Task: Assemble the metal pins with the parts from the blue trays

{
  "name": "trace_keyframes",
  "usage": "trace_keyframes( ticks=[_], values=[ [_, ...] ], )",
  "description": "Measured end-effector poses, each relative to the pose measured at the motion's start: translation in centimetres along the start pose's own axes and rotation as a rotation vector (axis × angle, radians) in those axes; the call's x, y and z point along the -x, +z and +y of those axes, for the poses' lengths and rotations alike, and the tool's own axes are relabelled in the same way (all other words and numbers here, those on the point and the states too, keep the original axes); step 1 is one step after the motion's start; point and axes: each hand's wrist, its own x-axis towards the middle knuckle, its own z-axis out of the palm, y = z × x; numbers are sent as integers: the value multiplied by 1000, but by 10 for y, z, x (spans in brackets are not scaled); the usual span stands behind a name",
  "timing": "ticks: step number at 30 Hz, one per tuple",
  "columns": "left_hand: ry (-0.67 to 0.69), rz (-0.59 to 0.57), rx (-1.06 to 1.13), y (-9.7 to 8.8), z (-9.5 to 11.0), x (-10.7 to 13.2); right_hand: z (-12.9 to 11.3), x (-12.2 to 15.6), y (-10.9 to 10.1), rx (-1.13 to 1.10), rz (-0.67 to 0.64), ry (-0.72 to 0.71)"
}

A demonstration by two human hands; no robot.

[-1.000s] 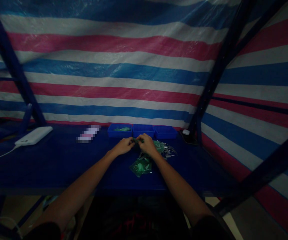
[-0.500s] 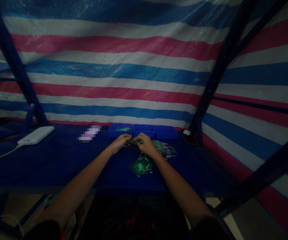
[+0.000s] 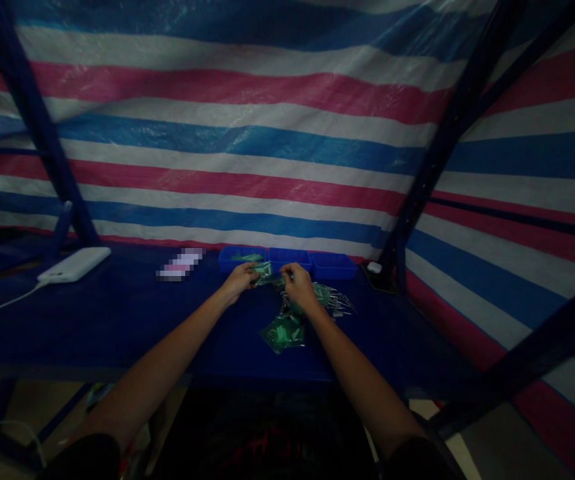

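My left hand [image 3: 240, 281] is closed on the edge of a small clear plastic bag [image 3: 263, 271] with light green pieces in it. To its right, my right hand [image 3: 299, 288] is pinched, its fingertips a short way from the bag; what they hold is too small and dark to make out. Under and beside the right hand lies a pile of green-filled plastic bags [image 3: 321, 293] and thin metal pins [image 3: 340, 303]. Nearer the table's front rests another bag of green pieces [image 3: 284, 333].
Behind my hands stand three blue trays in a row: a left tray [image 3: 224, 261] with green bags, a middle tray [image 3: 290, 255] and a right tray [image 3: 334, 267]. A white power bank [image 3: 74, 265] with a cable and a blurred-out flat object [image 3: 181, 265] lie left on the blue table [image 3: 132, 320].
My hands have moved apart. The bag, earlier mostly hidden between them, now shows at my left fingers. My right hand has shifted slightly right.
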Motion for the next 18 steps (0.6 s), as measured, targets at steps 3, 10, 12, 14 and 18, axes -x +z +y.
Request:
trace_keyframes(
  ticks=[3,10,12,14,18],
  values=[
    [16,-5,-6,1,-1,-1,-2,3,2,30,-48,-5],
    [213,57,-96,3,-3,-4,-6,4,12,-148,-59,218],
    [293,21,-124,4,-6,-6,-10,2,12,-330,-73,378],
    [406,-27,-196,4,-7,-7,-13,0,9,-484,-110,544],
    [590,-100,-388,6,-7,-3,-11,-2,6,-580,-146,698]
  ],
)
